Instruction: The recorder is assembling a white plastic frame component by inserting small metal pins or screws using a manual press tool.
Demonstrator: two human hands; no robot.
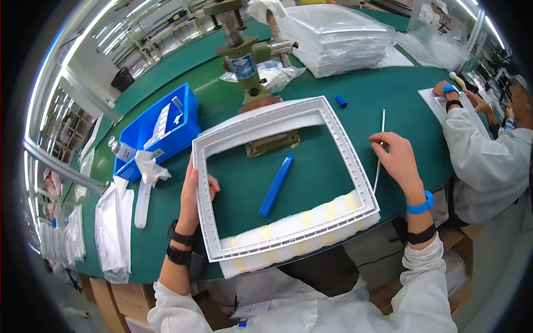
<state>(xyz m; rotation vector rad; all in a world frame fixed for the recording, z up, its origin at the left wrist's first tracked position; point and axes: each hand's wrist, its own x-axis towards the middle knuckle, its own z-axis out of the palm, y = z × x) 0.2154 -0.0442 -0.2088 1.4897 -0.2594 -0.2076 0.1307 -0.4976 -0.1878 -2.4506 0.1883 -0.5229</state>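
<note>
A large white rectangular plastic frame (348,161) lies tilted over the green table, its far side against the base of a bench press (244,64). My left hand (191,191) grips the frame's left side, fingers wrapped through the opening. To the right of the frame, my right hand (398,158) has thumb and forefinger pinched on a thin metal rod (383,119). White foam with yellow stripes (288,226) lies under the frame's near side. Within the opening a blue pen-like tool (276,186) rests on the table; a small blue cap (341,101) sits beyond the frame's far right corner.
A blue bin (191,119) with small parts stands at the left, beside crumpled white paper (150,168) and bagged white pieces (112,230). Stacked plastic-wrapped parts (344,41) fill the back. At right, a co-worker's arm (472,133) reaches over a white panel (436,105).
</note>
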